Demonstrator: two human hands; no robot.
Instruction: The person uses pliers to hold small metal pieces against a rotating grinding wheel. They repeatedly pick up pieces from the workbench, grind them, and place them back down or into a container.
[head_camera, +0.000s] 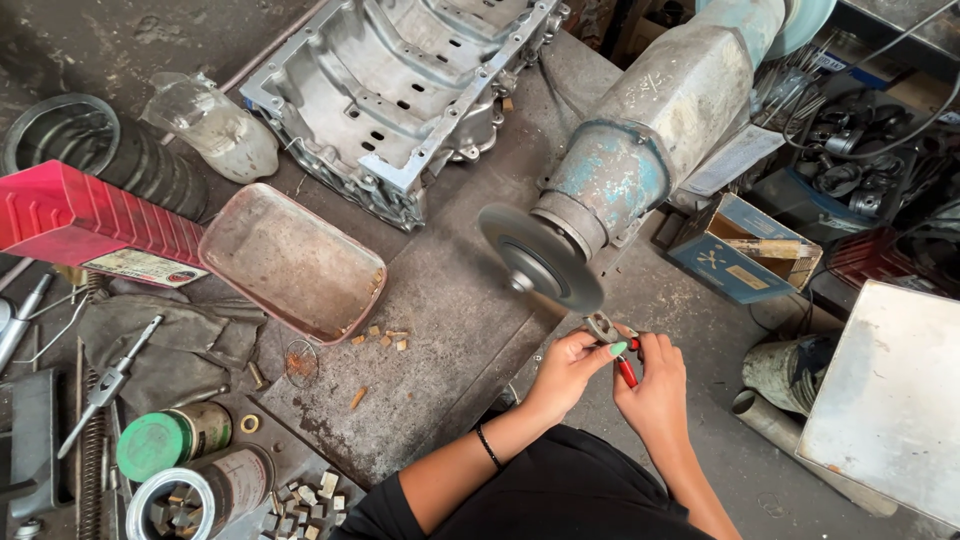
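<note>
Two hands meet just below the grinder's disc (541, 259), sharing one tool between them. The left hand (570, 365) is curled shut, its fingertips pinching the metal head of the pliers (603, 327), while the right hand (655, 385) is closed around the red handles, which show only as slivers between the fingers. The pliers' long axis runs from the right hand up and to the left, so the jaws point toward the disc's lower edge, just above and slightly left of the left hand's fingertips. Whether the jaws grip a small piece is too small to tell. The left hand is the nearer of the two to the disc; the gap between the pliers' tip and the disc's rim looks very slight, though touching or apart cannot be told. Left of the left hand, small cut blocks (385, 339) lie scattered on the bench (440, 330), beside a rusty tray (292, 261).
</note>
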